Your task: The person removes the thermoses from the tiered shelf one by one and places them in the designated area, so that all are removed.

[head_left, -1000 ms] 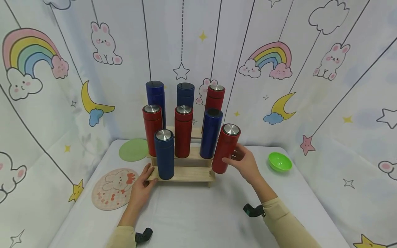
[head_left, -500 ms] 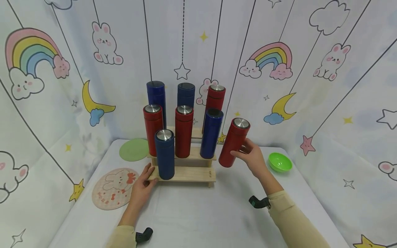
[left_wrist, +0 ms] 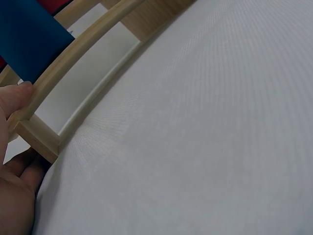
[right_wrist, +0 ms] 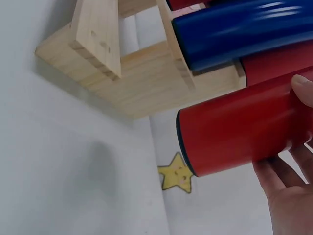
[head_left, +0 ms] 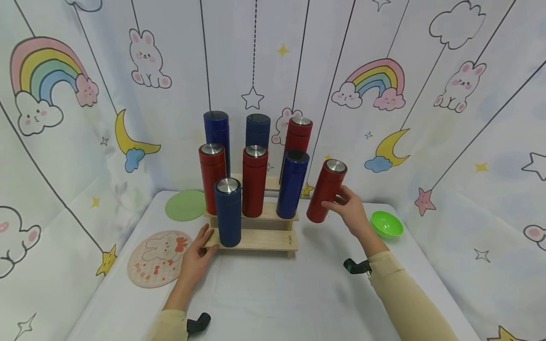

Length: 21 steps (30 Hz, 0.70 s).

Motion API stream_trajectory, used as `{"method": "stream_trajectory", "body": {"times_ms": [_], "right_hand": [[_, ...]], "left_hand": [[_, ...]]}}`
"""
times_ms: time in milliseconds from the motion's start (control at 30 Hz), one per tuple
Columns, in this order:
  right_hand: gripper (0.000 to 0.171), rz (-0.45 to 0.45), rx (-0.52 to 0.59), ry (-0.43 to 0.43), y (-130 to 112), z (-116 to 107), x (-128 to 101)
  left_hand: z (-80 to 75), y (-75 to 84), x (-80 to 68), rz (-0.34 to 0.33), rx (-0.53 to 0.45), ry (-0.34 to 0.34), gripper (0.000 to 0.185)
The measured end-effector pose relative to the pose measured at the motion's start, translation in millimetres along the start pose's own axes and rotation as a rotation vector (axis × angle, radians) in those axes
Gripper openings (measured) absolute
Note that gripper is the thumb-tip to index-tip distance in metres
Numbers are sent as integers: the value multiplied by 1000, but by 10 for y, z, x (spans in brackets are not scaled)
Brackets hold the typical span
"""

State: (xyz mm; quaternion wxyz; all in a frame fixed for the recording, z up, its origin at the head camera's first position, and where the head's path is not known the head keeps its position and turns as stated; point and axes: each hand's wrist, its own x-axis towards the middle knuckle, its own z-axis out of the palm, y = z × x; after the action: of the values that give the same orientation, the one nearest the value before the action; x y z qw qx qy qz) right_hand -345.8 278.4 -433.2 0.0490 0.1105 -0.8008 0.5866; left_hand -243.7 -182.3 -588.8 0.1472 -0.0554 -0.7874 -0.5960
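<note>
My right hand (head_left: 351, 213) grips a red thermos bottle (head_left: 326, 192) with a silver lid, held tilted in the air right of the wooden stepped rack (head_left: 264, 240). In the right wrist view, thumb and fingers wrap the red bottle (right_wrist: 234, 129). My left hand (head_left: 197, 253) holds the rack's lower left end; the left wrist view has its thumb (left_wrist: 17, 98) on the step and fingers by the leg. A dark blue bottle (head_left: 229, 213) stands on the lowest step's left. The middle step bears two red bottles (head_left: 255, 182) and a glossy blue one (head_left: 292, 184).
Behind, the top step holds a blue bottle (head_left: 217, 128), a dark blue one (head_left: 258, 129) and a red one (head_left: 298, 135). A green round mat (head_left: 185, 206) and a rabbit-print mat (head_left: 153, 265) lie left. A green bowl (head_left: 386, 225) sits right, before the patterned curtain (head_left: 469, 142).
My right hand has carried the red bottle off the right end of the lowest step, rightward, upward and back. The left hand stays on the rack.
</note>
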Motion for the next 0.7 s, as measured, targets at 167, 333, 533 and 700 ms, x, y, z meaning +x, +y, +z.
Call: {"method": "stream_trajectory", "body": {"times_ms": [167,333,533,700], "right_hand": [[79,18,50,-13,69,32,90],[79,21,71,-17,155,74,199],[81,34,130,-19,269,150,317],[81,59,159,-10,392,193,384]], "left_hand": [[0,17,-11,-2,-28,5,60],[-6,12,-6,-19,-43,-4,60],[-15,6,-3,-12,-32,-5,59],[-12,22,-2,-6,-33,-13,60]]}}
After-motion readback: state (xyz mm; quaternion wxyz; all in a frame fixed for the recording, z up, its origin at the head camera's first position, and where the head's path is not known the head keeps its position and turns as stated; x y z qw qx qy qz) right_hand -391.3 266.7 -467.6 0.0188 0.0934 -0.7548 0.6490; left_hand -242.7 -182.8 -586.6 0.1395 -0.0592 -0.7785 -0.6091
